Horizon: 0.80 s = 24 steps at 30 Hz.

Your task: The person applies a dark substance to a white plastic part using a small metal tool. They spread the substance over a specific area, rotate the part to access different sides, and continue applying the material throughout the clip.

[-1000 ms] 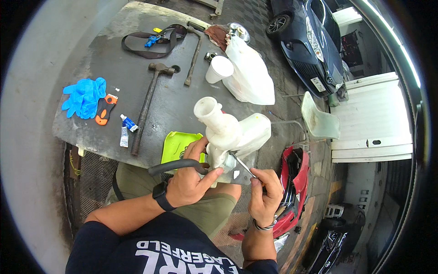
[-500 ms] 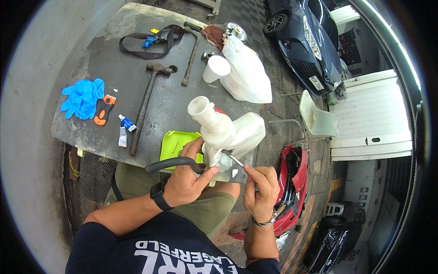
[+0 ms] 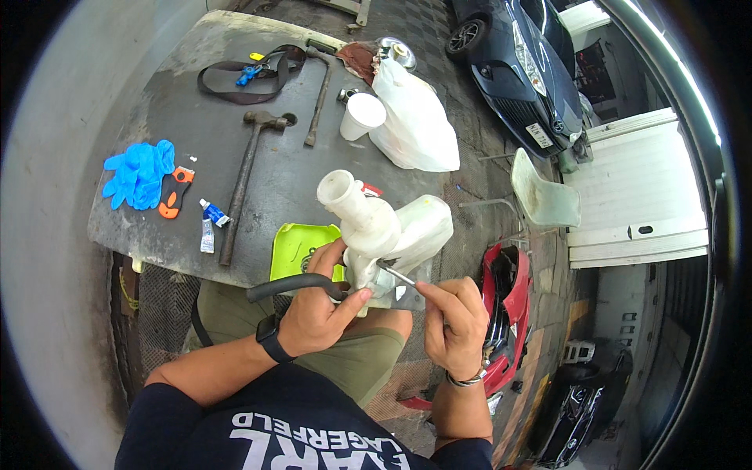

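A white plastic reservoir tank [image 3: 392,227] with a wide round neck rests over my lap at the edge of a dark work surface [image 3: 180,102]. My left hand [image 3: 317,305] grips the tank's lower part, where a black rubber hose [image 3: 286,286] joins it. My right hand [image 3: 450,325] pinches a thin metal tool [image 3: 398,274] whose tip touches the tank near the hose fitting.
A lime-green tray [image 3: 296,247] lies under the tank. On the surface lie a hammer [image 3: 247,168], a long bar [image 3: 317,98], blue gloves [image 3: 139,174], an orange cutter [image 3: 172,192], a small tube [image 3: 208,227], a white cup [image 3: 360,116], a white bag [image 3: 415,121] and a strap [image 3: 235,78]. A dark car [image 3: 521,70] and red bumper [image 3: 501,313] stand to the right.
The tank has tilted slightly and shifted left in my left hand. My right hand has drawn the thin tool a little lower and to the right along the fitting.
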{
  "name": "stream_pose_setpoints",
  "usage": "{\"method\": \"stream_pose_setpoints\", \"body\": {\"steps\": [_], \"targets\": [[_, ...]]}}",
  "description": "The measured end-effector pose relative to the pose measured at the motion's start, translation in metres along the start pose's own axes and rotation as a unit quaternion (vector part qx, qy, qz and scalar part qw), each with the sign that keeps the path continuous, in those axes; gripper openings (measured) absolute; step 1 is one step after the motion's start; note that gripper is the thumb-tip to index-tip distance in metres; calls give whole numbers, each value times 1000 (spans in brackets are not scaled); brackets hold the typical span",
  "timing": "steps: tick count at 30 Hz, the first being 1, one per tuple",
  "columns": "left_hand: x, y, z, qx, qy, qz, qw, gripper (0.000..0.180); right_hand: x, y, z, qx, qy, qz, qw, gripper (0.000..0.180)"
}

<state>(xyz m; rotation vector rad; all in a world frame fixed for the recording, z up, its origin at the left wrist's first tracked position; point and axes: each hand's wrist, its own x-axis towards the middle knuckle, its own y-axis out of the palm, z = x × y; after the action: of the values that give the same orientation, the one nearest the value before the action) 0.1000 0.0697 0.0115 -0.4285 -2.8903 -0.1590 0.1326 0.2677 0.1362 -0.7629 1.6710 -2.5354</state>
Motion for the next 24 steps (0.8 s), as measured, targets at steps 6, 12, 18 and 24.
{"method": "stream_pose_setpoints", "body": {"steps": [6,12,18,24], "targets": [[-2,0,7,11,15,8,1000,75,17,-19,0,-41,-26,67,997,34],[-4,2,12,-19,11,0,1000,73,21,-21,-11,37,5,71,997,32],[-3,2,12,-57,3,0,998,74,9,-17,-12,97,59,40,993,30],[-5,3,10,-36,9,2,999,73,1,-17,-17,120,84,29,989,29]]}}
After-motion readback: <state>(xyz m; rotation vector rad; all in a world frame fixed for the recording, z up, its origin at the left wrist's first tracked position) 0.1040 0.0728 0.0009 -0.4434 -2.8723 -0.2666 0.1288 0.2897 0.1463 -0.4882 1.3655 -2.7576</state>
